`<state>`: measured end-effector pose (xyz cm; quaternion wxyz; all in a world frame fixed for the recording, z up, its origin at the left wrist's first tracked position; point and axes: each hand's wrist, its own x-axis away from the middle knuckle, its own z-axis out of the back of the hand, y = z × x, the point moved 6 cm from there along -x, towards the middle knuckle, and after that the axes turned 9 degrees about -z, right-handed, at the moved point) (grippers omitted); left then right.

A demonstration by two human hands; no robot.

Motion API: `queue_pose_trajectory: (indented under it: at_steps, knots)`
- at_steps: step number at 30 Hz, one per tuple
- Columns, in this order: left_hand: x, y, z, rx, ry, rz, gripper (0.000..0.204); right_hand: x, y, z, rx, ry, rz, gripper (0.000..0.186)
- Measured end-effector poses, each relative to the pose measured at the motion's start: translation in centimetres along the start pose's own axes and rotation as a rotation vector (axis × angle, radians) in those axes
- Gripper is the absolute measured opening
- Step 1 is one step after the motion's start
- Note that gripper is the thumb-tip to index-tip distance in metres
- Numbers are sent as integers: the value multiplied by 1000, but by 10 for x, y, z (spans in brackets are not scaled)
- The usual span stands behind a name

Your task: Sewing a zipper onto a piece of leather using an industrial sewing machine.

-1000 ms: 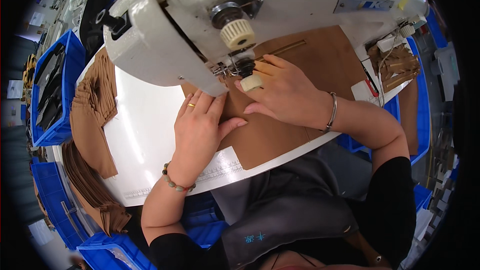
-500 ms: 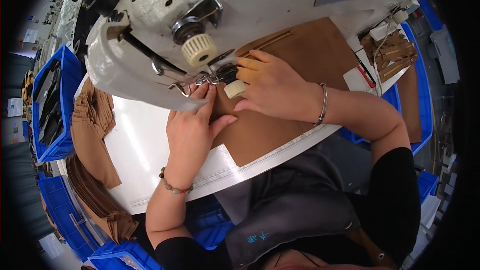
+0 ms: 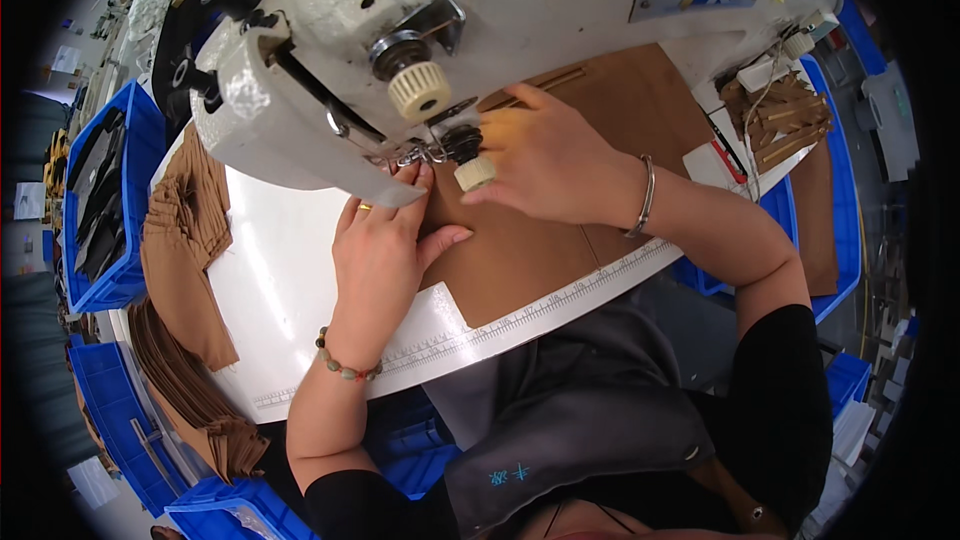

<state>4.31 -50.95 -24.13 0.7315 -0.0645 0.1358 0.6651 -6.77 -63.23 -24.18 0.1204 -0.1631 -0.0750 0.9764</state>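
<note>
A brown fabric panel (image 3: 530,270) lies flat on the white sewing table, partly under the arm of the sewing machine (image 3: 560,0). My left hand (image 3: 385,250) rests on the panel's left edge, fingers stretched toward the presser foot area and thumb spread. The machine head hides the needle and covers some fingertips. My right hand (image 3: 560,160) lies on the panel to the right of the pale tension knob (image 3: 475,175), its fingers extended and its thumb apart. Part of those fingers is behind the knob. Neither hand grips anything visible.
Brown fabric pieces (image 3: 185,250) are stacked on the left, with more (image 3: 190,390) hanging below. Blue crates (image 3: 115,200) stand at both sides. On the right are a red-handled tool (image 3: 730,162) and a bundle of brown strips (image 3: 775,115). A ruler strip (image 3: 560,297) follows the table's front edge.
The view has shifted slightly, so the machine head appears farther right. My right hand's fingers lie a little differently beside the knob. Both hands stay on the brown panel.
</note>
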Motion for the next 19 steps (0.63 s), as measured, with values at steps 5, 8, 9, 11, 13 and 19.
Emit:
queue_pose_trajectory:
  at_steps: [5,8,9,11,13,19]
  knots:
    - [-1,1,4,-7,14,-5,62,-8,40,47,-358,345,-302,25]
    - [0,0,3,-5,7,2,62,-5,37,50,-224,536,-207,24]
    - [0,0,3,-9,6,4,63,-7,38,48,-236,527,-205,24]
    - [0,0,4,-8,7,6,63,-7,38,46,-246,518,-205,24]
    - [-1,1,4,-10,9,7,63,-7,39,44,-258,496,-202,24]
    - [2,1,2,3,-23,27,65,-8,44,42,-314,320,-113,28]
